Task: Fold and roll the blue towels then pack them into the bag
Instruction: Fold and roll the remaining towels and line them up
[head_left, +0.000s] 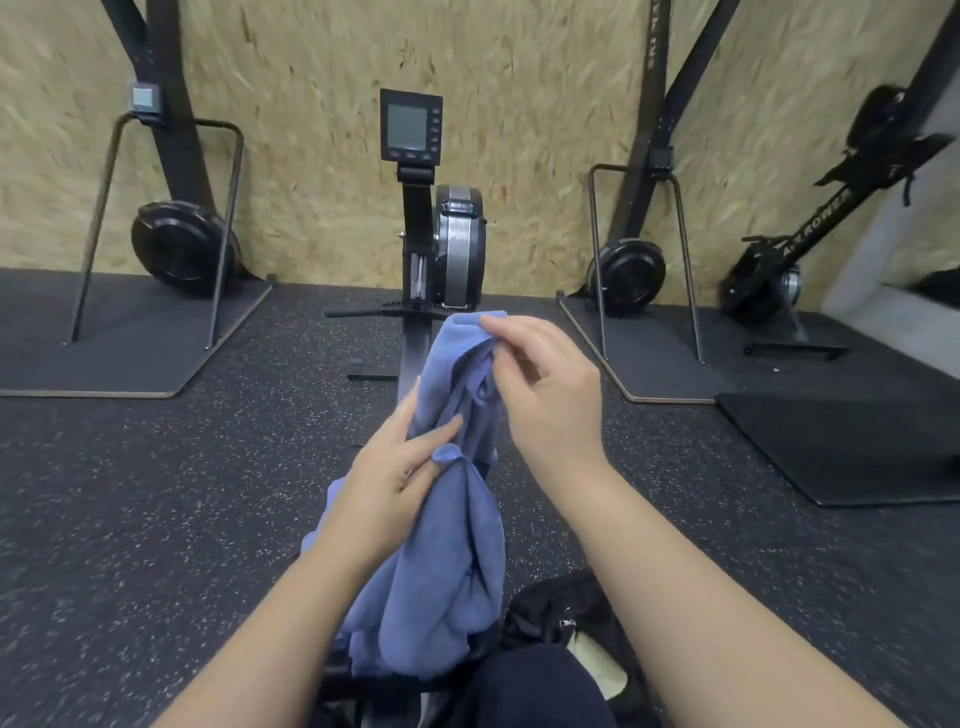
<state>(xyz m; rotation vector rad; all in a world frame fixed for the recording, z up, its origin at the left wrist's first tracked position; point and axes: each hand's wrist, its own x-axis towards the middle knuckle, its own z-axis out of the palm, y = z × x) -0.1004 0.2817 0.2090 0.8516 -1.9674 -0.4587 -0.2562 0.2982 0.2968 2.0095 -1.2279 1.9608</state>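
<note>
A blue towel (441, 561) hangs bunched and crumpled in front of me, over the rail of a rowing machine. My right hand (545, 395) pinches its top edge near a corner, held up high. My left hand (395, 478) grips the towel's middle, with a fold of cloth poking out between the fingers. The lower part of the towel droops toward my lap. A black bag (561, 613) with a zip lies on the floor at the bottom right, partly hidden behind my right forearm and my dark-trousered knee.
The rowing machine (452, 244) with its monitor stands straight ahead. Two ski-type machines (176, 244) (634, 270) on floor plates flank it against a chipboard wall. A black mat (852, 447) lies at the right. The floor is speckled black rubber.
</note>
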